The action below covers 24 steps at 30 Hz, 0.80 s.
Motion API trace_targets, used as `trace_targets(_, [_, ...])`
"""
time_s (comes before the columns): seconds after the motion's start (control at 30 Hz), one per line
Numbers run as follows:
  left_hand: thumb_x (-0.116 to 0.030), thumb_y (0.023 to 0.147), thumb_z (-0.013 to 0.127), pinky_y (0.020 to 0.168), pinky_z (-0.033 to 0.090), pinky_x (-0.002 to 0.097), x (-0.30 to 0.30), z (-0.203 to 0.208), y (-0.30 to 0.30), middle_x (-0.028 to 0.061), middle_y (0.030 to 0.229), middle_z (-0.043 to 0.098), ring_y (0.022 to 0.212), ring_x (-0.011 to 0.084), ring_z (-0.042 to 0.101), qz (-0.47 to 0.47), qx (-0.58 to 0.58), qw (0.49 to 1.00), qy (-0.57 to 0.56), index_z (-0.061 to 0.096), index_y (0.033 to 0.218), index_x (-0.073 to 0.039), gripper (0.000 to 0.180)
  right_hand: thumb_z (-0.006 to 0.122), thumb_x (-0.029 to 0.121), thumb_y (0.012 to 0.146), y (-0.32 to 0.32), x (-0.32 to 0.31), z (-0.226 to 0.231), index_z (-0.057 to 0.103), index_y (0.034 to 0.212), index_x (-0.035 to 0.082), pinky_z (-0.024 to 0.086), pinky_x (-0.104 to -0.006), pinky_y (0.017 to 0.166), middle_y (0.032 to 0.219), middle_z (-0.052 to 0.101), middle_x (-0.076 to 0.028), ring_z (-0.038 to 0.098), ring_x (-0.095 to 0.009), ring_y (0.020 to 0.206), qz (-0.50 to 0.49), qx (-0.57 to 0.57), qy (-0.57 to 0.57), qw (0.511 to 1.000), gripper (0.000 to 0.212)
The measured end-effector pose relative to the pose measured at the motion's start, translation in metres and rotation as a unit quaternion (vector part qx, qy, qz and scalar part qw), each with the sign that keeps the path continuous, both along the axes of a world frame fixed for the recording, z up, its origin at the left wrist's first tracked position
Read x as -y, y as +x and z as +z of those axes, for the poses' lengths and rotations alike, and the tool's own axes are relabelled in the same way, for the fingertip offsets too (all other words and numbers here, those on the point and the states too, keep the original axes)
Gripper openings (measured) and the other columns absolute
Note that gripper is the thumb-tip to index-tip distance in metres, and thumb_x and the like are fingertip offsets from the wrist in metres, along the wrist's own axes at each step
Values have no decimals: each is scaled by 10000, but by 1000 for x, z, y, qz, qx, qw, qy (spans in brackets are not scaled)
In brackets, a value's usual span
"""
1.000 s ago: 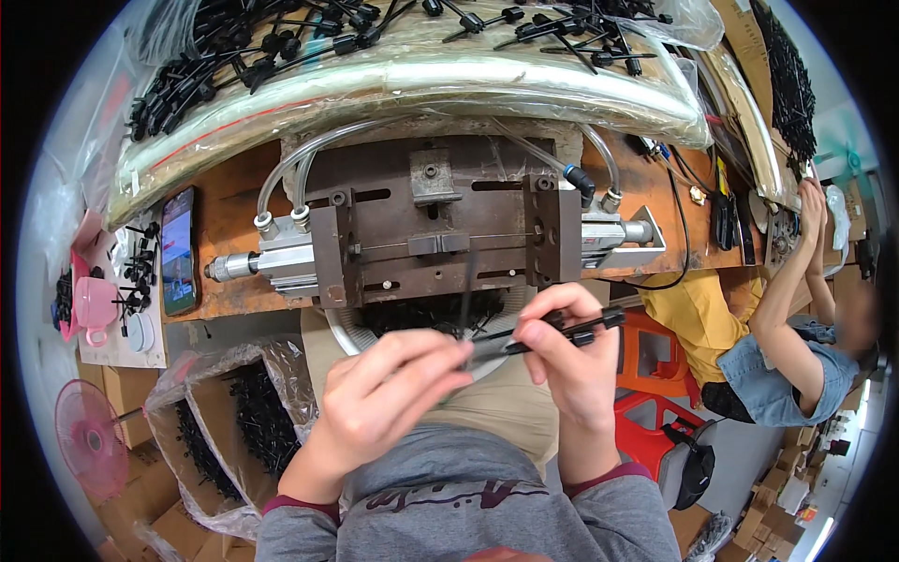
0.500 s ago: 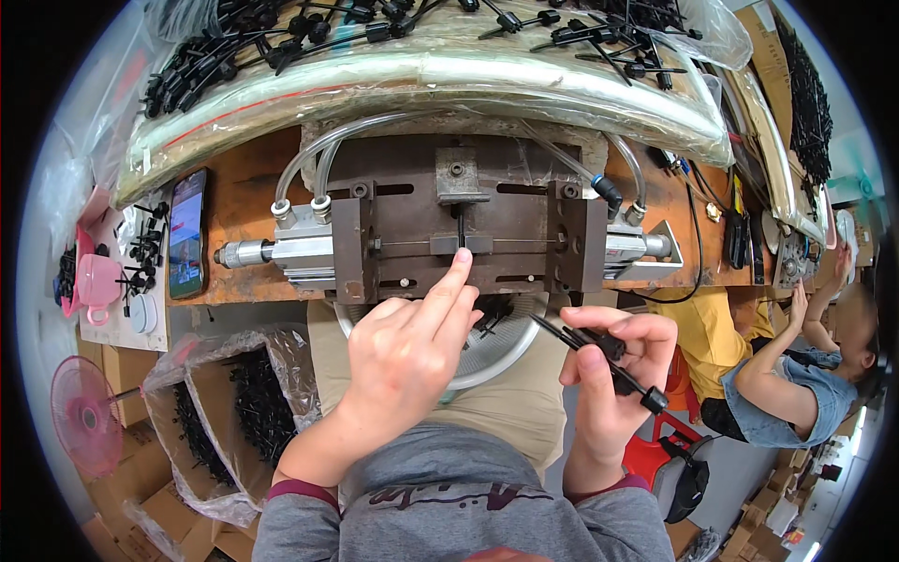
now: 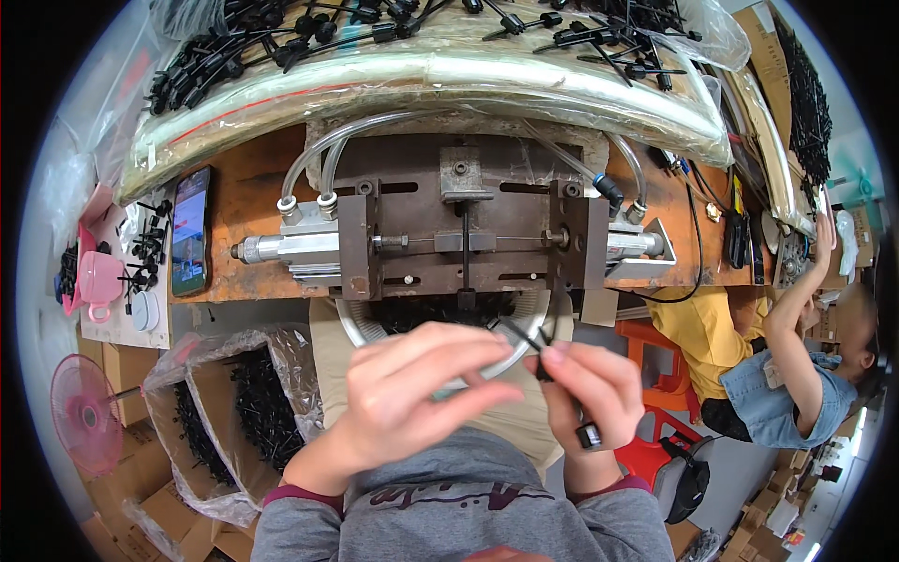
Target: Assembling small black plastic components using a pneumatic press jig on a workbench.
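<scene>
My left hand [image 3: 398, 389] is in front of the bench fixture, fingers stretched out and somewhat blurred, with nothing visible in it. Its fingertips are close to the thin black rods with knobbed ends [image 3: 526, 335] that my right hand [image 3: 599, 393] grips between thumb and fingers. Another black rod [image 3: 466, 267] lies across the middle of the brown metal fixture [image 3: 421, 267], between two small grey blocks, with its knobbed end toward me. A silver air cylinder [image 3: 314, 253] on the left and another [image 3: 629, 245] on the right flank the fixture. A bowl of black parts [image 3: 351, 323] sits below.
Black rods [image 3: 384, 33] lie piled on a plastic-covered board behind the fixture. A phone [image 3: 190, 229] and a pink cup [image 3: 100, 278] stand left, above a plastic-lined box [image 3: 211, 403] of black parts. A co-worker [image 3: 787, 375] sits at the right.
My left hand has drawn back from the fixture toward my right hand, uncovering the rod's knobbed end. Both cylinders' shafts now reach inward. The co-worker's arm has risen.
</scene>
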<state>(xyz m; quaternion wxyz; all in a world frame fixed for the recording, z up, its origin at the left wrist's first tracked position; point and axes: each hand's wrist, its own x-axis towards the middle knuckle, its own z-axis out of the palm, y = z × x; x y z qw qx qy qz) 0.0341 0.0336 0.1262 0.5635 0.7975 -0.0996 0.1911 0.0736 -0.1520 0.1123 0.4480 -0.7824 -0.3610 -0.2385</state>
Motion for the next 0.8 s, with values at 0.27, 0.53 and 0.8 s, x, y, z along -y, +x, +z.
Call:
trace_targets(0.27, [11,719,789,624,560,260,-2,-8,-5,121,939,655,773,189,676,-6,-64,989,-135,686,1030,3,328,681,-33,714,11,-10,2,705,1013,-49,576,-309,650,1065,683,-210,713,-271,809,91,-3,-47,995,300])
trace_targets(0.53, [-57,727,709,719,531,314,-9,-27,10,153,1171,647,794,230,645,93,66,945,308,678,963,21,251,661,-176,718,10,-8,-9,653,1007,-30,558,-307,679,1012,696,-190,694,-250,774,-33,-50,-2,998,323])
trace_targets(0.8, [-74,698,755,607,501,277,-7,-24,21,111,1178,670,647,177,638,103,47,924,365,698,932,-20,247,639,-202,736,8,-8,-21,581,1018,-28,536,-303,629,1012,688,-233,675,-246,713,12,-94,136,986,336])
